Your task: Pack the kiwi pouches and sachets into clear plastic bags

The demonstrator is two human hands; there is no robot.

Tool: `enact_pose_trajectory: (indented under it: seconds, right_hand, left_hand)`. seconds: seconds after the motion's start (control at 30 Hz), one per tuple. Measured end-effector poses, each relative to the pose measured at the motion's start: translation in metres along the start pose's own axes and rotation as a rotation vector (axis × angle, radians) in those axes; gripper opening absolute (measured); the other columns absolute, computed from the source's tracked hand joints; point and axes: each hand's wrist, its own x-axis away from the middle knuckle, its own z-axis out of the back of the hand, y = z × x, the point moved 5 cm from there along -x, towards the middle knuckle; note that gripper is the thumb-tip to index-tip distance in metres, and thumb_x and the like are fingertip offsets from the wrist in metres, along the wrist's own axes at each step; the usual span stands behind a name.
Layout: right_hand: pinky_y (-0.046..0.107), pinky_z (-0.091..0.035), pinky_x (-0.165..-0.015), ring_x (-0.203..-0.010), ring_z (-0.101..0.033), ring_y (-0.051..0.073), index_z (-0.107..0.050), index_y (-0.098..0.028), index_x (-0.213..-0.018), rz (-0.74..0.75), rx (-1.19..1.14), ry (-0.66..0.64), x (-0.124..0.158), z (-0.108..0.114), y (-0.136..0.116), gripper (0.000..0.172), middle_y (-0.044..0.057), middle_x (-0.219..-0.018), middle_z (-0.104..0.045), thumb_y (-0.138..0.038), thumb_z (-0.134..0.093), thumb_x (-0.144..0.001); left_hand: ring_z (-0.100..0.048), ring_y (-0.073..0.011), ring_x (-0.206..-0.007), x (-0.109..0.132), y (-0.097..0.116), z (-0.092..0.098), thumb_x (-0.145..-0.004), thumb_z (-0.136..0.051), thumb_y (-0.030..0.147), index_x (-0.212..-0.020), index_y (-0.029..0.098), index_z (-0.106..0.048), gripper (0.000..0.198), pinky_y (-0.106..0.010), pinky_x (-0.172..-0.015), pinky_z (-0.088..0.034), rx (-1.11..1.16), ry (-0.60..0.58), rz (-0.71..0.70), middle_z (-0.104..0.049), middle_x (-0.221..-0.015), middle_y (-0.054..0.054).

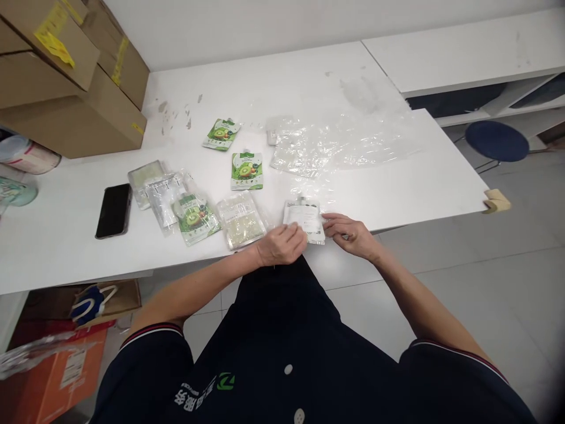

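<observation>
A white printed pouch lies at the table's front edge, its spout end pointing away from me. My left hand is closed over the pouch's lower left corner, thumb and fingers pinched on it. At its right edge is my right hand, with loosely bent fingertips touching the side and the thumb standing apart. Just left of my left hand sits a clear-wrapped packet. A green pouch with a kiwi picture lies beyond it, and another green pouch is farther back.
Crumpled clear plastic bags spread across the table. On the left are a wrapped green pouch, silver packets and a black phone. Cardboard boxes stand at back left. A blue stool is at right.
</observation>
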Motion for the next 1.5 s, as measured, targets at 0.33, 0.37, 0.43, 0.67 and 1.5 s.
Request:
enact_pose_trajectory:
  seconds: [0.33,0.37,0.43,0.67,1.5]
  right_hand:
    - [0.048,-0.054,-0.085,-0.104,-0.066,0.03,-0.066,-0.02,-0.112,-0.337,0.315,-0.034,-0.003,0.02,-0.028,0.03,0.01,-0.103,-0.074,-0.017,-0.044,-0.092]
    - [0.044,-0.054,-0.078,-0.093,-0.068,0.029,-0.061,-0.018,-0.124,-0.468,0.299,-0.059,-0.005,0.019,-0.03,0.034,0.01,-0.097,-0.074,-0.024,-0.044,-0.095]
    - [0.038,-0.053,-0.07,-0.078,-0.067,0.025,-0.051,-0.015,-0.137,-0.695,0.226,-0.126,-0.008,0.012,-0.027,0.048,0.008,-0.086,-0.073,-0.038,-0.05,-0.095]
    - [0.03,-0.05,-0.064,-0.07,-0.063,0.016,-0.071,-0.017,-0.107,-0.915,-0.332,-0.062,-0.002,0.01,0.005,0.034,0.004,-0.081,-0.071,-0.038,-0.07,-0.08]
    - [0.035,-0.052,-0.081,-0.09,-0.065,0.021,-0.076,-0.022,-0.095,-0.502,0.12,-0.413,-0.078,0.0,0.03,0.024,0.004,-0.098,-0.072,-0.023,-0.054,-0.087]
  left_hand:
    - [-0.065,-0.0192,-0.073,-0.014,0.029,-0.013,-0.093,-0.045,0.007,-0.09,0.008,-0.065,0.02,-0.026,-0.048,-0.036,-0.066,-0.171,0.035,-0.07,-0.087,-0.013]
    - [-0.064,-0.0186,-0.071,-0.017,0.033,-0.017,-0.093,-0.044,0.007,-0.09,0.008,-0.065,0.021,-0.026,-0.049,-0.036,-0.049,-0.19,0.06,-0.069,-0.087,-0.013]
    - [-0.063,-0.0184,-0.071,-0.019,0.04,-0.024,-0.094,-0.043,0.007,-0.093,0.009,-0.065,0.022,-0.027,-0.05,-0.039,0.0,-0.226,0.135,-0.069,-0.087,-0.013]
    - [-0.067,-0.0253,-0.098,0.023,0.037,-0.012,-0.096,-0.057,0.028,-0.103,0.013,-0.063,0.018,-0.038,-0.081,-0.057,0.032,-0.196,0.519,-0.069,-0.105,-0.015]
    - [-0.063,-0.0205,-0.079,0.036,0.017,-0.007,-0.096,-0.052,0.018,-0.11,0.012,-0.059,0.016,-0.034,-0.068,-0.052,0.063,-0.186,0.421,-0.066,-0.099,-0.014]
